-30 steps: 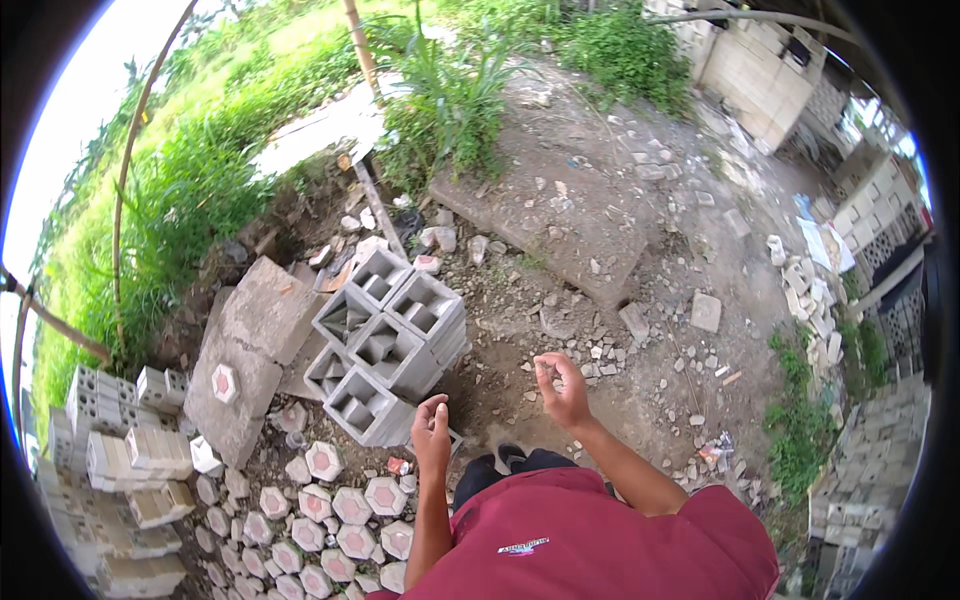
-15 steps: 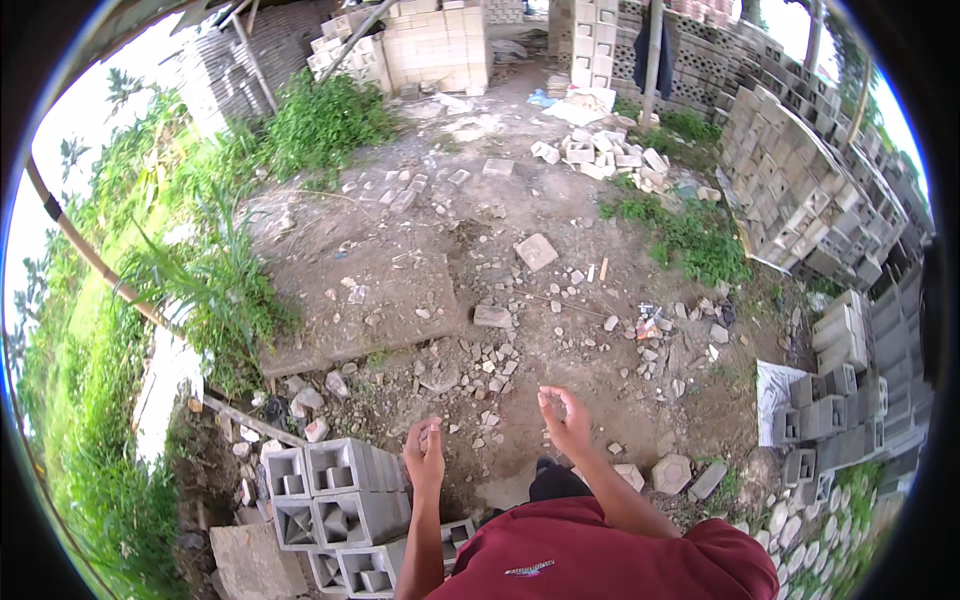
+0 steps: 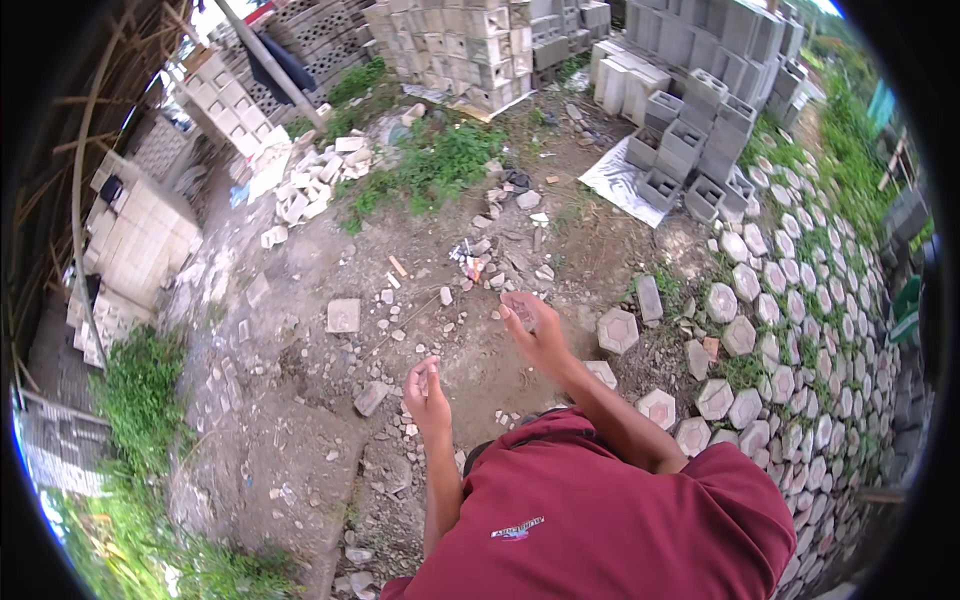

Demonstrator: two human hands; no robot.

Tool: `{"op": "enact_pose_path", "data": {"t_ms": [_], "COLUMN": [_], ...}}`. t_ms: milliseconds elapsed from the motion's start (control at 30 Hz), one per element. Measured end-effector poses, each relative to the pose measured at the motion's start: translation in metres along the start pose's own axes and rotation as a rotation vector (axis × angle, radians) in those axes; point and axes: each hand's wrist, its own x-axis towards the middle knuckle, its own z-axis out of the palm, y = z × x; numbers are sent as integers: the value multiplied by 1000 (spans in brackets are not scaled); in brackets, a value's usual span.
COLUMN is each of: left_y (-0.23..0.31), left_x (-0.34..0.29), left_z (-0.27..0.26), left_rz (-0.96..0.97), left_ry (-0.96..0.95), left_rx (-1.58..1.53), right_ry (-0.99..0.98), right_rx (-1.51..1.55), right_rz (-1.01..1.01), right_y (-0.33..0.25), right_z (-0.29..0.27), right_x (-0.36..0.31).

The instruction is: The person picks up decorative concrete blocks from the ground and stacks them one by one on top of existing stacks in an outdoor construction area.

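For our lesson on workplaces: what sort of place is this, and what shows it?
Probably an outdoor yard where concrete blocks are made or stored: grey hollow blocks stand stacked, a tall pile of pale blocks stands nearby, and six-sided paving stones spread across the right.

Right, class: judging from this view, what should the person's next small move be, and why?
Probably a careful step ahead and right, toward the grey hollow blocks by the white sheet: the left hand and right hand look empty, and the blocks seem beyond reach.

Maroon shirt; right of it, whitish stones with pinkish hexagon centres; beyond it, grey blocks, white sheet, green weeds
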Motion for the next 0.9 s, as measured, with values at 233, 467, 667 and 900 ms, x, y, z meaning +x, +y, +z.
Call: {"op": "enact_pose_path", "data": {"t_ms": [233, 467, 667, 900], "left_y": [-13, -53, -69, -6], "left_x": [69, 166, 310, 401], "left_z": [108, 230, 418, 585], "left_rz": [-95, -149, -57, 21], "left_ry": [-351, -580, -711, -871], "left_rx": [41, 75, 112, 19], "right_ry": [284, 601, 630, 613], "right_rx": [-133, -208, -274, -243], "right_rz": [88, 325, 393, 492], "right_y": [44, 131, 210, 250], "right_z": [-68, -125, -185, -229], "right_x": [49, 108, 250, 365]}}
